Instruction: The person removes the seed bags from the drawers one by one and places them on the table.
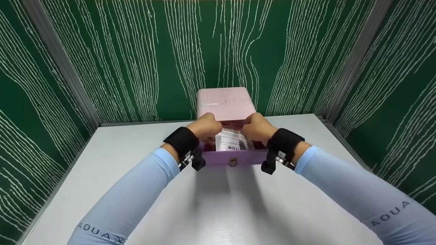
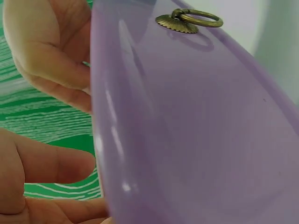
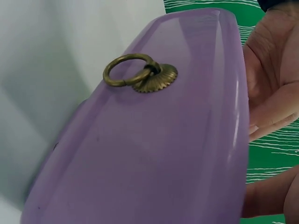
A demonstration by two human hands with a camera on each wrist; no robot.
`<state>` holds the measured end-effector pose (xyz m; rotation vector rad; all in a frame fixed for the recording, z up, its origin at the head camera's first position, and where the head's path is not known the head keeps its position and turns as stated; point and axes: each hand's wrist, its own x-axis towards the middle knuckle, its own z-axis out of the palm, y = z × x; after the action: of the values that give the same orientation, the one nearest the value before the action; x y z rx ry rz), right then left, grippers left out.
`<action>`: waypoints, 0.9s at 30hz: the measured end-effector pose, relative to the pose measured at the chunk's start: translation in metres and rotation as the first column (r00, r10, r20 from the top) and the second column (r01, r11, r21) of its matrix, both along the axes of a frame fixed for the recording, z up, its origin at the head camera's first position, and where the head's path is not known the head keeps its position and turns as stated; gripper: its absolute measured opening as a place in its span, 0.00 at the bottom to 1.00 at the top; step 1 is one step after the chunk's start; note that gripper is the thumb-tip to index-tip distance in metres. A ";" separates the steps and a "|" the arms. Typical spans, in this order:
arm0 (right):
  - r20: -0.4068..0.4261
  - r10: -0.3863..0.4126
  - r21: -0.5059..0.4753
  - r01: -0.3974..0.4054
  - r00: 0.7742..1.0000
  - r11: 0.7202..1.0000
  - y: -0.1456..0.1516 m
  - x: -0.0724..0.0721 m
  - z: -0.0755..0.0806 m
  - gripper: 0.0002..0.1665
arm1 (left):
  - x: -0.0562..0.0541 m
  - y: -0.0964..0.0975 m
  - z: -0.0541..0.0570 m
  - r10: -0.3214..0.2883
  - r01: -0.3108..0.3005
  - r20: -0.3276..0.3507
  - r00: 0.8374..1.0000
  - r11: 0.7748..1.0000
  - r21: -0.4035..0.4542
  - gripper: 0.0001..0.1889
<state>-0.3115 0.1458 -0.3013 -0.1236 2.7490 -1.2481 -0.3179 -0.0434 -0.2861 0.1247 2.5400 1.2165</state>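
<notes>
A purple drawer with a brass ring pull stands out from a pink storage box. Inside the drawer is a white packet with printed lines and a barcode. My left hand holds the packet at its upper left edge, and my right hand holds it at the upper right. In both wrist views the drawer front hides the packet and the fingertips. The left wrist view has my left hand low at the left; the right wrist view has my right hand at lower right.
The box stands at the back of a white table, close to a green wall with white wavy lines. Grey metal posts frame the corners. Black straps with small cameras sit on both wrists.
</notes>
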 end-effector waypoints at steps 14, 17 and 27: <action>0.106 0.020 -0.044 -0.016 0.994 0.999 0.010 0.002 0.010 0.26 | 0.003 -0.020 0.009 -0.097 0.101 -0.101 0.990 0.994 0.041 0.11; 0.121 0.026 -0.085 -0.015 0.992 0.996 0.014 0.002 0.010 0.27 | 0.002 -0.025 0.006 -0.147 0.144 -0.220 0.964 0.989 -0.031 0.11; 0.173 0.090 -0.209 -0.053 0.981 0.977 0.028 0.006 0.012 0.22 | 0.000 -0.039 -0.008 -0.318 0.254 -0.462 0.828 0.947 -0.196 0.19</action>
<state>-0.3055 0.1740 -0.2898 -0.1196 2.4381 -1.4409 -0.3178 -0.0824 -0.2940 0.8567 2.8638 0.9931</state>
